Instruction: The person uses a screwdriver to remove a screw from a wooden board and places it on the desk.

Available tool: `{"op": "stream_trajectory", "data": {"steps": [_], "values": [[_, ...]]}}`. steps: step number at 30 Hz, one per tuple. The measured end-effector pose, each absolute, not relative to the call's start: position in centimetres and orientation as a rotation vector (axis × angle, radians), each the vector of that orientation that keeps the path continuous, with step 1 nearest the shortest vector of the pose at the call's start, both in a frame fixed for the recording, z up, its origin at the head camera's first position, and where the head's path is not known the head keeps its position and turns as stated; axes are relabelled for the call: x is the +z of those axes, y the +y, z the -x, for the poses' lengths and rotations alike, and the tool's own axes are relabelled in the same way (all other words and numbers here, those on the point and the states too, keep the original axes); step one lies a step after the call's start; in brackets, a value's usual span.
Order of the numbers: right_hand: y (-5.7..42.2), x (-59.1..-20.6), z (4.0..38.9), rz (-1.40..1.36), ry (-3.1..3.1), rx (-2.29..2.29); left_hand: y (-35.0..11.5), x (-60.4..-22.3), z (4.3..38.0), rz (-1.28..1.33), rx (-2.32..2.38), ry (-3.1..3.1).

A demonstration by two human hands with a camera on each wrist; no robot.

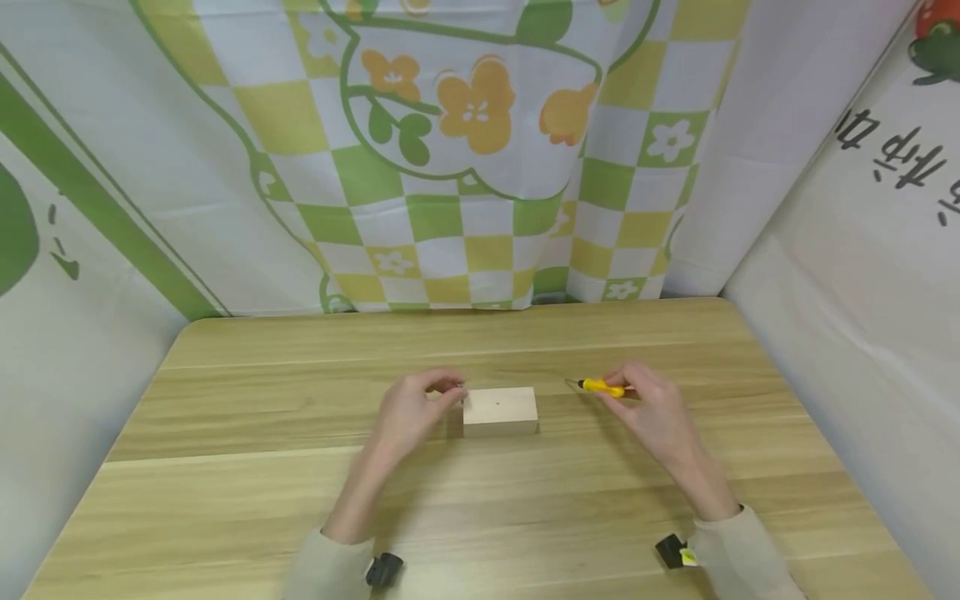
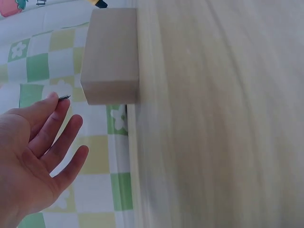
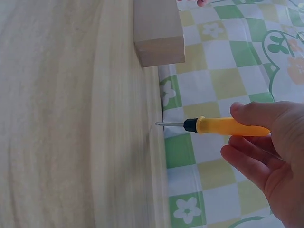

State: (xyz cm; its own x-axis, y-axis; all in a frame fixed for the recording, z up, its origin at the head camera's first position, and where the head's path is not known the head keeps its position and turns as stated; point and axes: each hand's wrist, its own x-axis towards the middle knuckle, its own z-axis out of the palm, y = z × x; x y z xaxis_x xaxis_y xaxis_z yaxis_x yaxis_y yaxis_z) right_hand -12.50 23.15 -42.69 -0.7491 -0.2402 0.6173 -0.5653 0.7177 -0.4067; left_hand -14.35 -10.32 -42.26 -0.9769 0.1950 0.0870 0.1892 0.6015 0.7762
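Note:
Between thumb and index finger, my left hand pinches a small dark screw, its other fingers spread loosely. That hand is at the left end of a pale wooden block, which lies on the table with a small dark hole in its top face. To the right of the block, my right hand holds a screwdriver by its yellow handle. The screwdriver's thin metal shaft, with a black collar, points left toward the block and is apart from it.
The wood-grain table runs back to a green and yellow checked curtain. White printed sheets stand along the left and right sides. Black wrist cameras sit by both sleeves.

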Motion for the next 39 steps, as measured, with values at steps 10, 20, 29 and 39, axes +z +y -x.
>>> {"op": "stream_trajectory", "data": {"steps": [10,20,29,39], "values": [[23.3,-43.2,12.2,-0.573,-2.460,0.796,-12.3,-42.9,14.3,-0.373,1.363,2.787],[23.4,-43.2,11.7,-0.509,-2.715,0.638,-13.1,-43.6,14.4,-0.468,1.419,2.694],[23.2,-43.0,11.4,-0.486,-2.924,0.589,-13.7,-44.3,14.6,-0.417,1.480,2.603],[23.0,-43.4,11.4,-0.467,-3.018,0.539,-13.8,-45.4,15.0,-0.406,1.365,2.529]]}}
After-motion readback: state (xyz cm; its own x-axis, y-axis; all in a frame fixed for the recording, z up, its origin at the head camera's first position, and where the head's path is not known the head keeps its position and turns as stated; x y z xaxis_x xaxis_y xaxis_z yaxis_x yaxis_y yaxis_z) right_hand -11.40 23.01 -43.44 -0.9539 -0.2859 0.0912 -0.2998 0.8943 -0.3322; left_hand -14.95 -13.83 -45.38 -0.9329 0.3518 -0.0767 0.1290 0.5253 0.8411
